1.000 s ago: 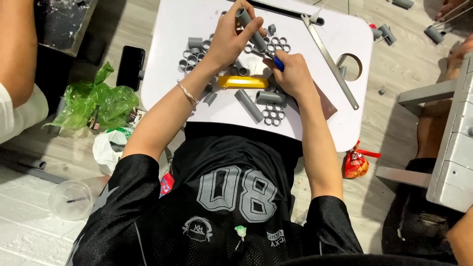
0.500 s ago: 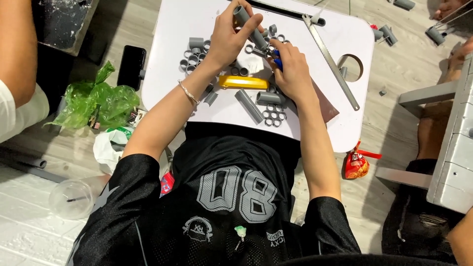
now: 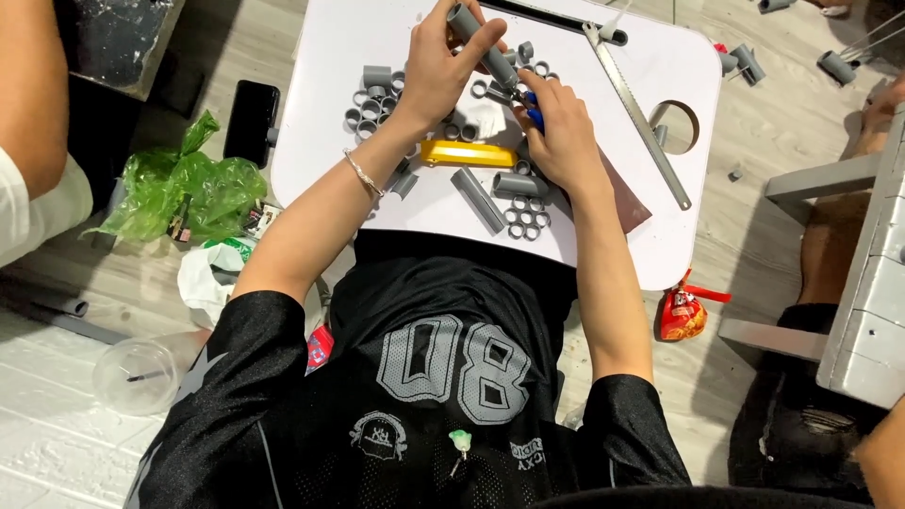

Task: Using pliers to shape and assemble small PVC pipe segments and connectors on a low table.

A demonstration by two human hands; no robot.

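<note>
My left hand (image 3: 439,68) grips a grey plastic pipe (image 3: 481,45) that slants over the white table (image 3: 377,203). My right hand (image 3: 563,132) holds a blue-handled tool (image 3: 534,108) against the lower end of that pipe. Below the hands lie a yellow tool (image 3: 468,154), two short grey pipe pieces (image 3: 479,199) and a cluster of cut grey rings (image 3: 524,216). More grey rings and pipe stubs (image 3: 370,92) are piled left of my left hand.
A long metal saw blade (image 3: 637,114) lies diagonally on the table's right side beside a round hole (image 3: 675,127). A black phone (image 3: 251,121), green plastic bag (image 3: 184,188), clear cup (image 3: 139,375) and red packet (image 3: 681,315) lie on the floor. Other people sit left and right.
My left hand has lifted the pipe slightly up and to the right, and my right hand has followed it upward with the blue tool.
</note>
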